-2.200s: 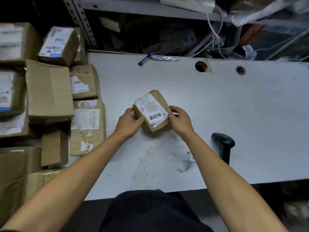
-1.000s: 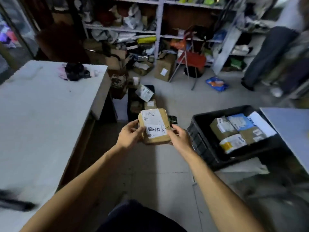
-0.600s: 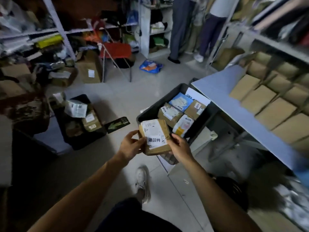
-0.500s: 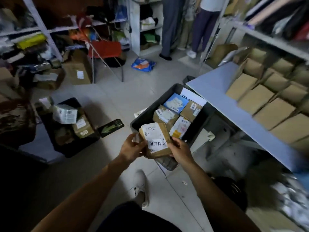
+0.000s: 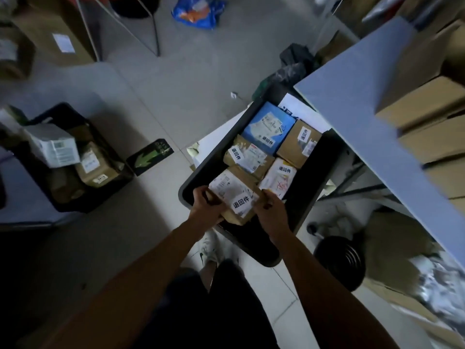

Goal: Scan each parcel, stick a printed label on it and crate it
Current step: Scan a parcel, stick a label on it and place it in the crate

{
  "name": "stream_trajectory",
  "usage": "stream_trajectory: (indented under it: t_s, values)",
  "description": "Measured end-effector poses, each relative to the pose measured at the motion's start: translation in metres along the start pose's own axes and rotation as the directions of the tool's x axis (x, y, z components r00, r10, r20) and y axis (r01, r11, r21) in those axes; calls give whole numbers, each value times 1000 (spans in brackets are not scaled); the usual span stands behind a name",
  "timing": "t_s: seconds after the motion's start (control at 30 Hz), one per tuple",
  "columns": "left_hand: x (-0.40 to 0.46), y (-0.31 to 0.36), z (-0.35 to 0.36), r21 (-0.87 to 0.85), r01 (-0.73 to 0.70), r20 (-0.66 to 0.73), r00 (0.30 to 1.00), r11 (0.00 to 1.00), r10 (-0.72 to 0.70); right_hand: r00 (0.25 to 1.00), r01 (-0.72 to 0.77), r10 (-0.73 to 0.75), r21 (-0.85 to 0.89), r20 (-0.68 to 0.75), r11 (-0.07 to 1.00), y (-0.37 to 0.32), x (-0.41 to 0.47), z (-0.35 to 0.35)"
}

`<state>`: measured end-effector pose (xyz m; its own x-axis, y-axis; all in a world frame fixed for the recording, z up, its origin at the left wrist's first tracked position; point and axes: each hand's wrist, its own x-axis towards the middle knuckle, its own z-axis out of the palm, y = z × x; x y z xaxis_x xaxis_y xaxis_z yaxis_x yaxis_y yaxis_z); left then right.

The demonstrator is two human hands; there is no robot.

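Parcel's (image 5: pixel 234 195) underside and crate (image 5: pixel 201 170) floor hidden; right-hand boxes (image 5: pixel 427 102) blurred, cut off.

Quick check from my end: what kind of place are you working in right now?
Likely a parcel sorting or returns room: a black crate of labelled parcels on the floor, a second crate of boxes, and cardboard boxes stacked on the blue table.
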<state>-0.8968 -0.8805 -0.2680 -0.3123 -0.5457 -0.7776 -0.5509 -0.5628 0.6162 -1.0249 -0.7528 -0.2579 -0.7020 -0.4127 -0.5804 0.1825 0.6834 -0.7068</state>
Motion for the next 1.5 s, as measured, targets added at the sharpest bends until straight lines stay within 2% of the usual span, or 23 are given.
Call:
stream_trajectory:
  t_s: [0.13,0.23,0.37,0.43,0.5,0.6,0.73,0.87,1.0,1.1,1.23,1.33,1.4,1.5]
  values:
    - [41,2,5,100,35,-52,998,994,-30,997,-69,69,-9,45,998,3,41,20]
    - [67,1,9,93,138,-64,989,986,-132,996,-79,80,-21,32,997,15,67,38]
    - [101,-10,25,-41,299,-118,946,953,-302,994,-103,103,-1,23,995,20,97,51]
    - [115,-12,36,-173,337,-144,921,925,-362,986,-167,163,96,43,981,23,111,54]
    - [126,-9,47,-314,414,-75,886,855,-457,966,-260,254,199,55,945,31,125,59]
    - [127,-3,56,-404,519,57,836,753,-545,941,-335,313,238,128,912,40,134,65]
    - [123,0,63,-498,511,134,844,700,-520,928,-350,293,269,231,897,34,136,64]
    - [118,-4,65,-549,483,183,865,682,-466,914,-339,272,198,301,920,18,135,53]
    - [95,7,63,-540,411,132,903,734,-408,923,-279,273,-18,271,960,8,126,47]
    - [58,23,42,-554,314,66,940,771,-335,907,-292,280,-10,313,956,-27,99,48]
    - [-2,30,-16,-577,101,-142,965,811,-221,884,-75,92,-57,459,996,-92,44,79]
    - [-58,18,-73,-587,-108,-344,931,803,-126,798,157,-53,-123,600,980,-131,-6,127]
    - [-107,-6,-109,-543,-220,-496,863,811,-98,681,376,-147,-171,717,910,-145,-50,162]
    - [-191,-65,-162,-412,-258,-722,677,874,-140,429,658,-214,-141,878,739,-142,-133,217]
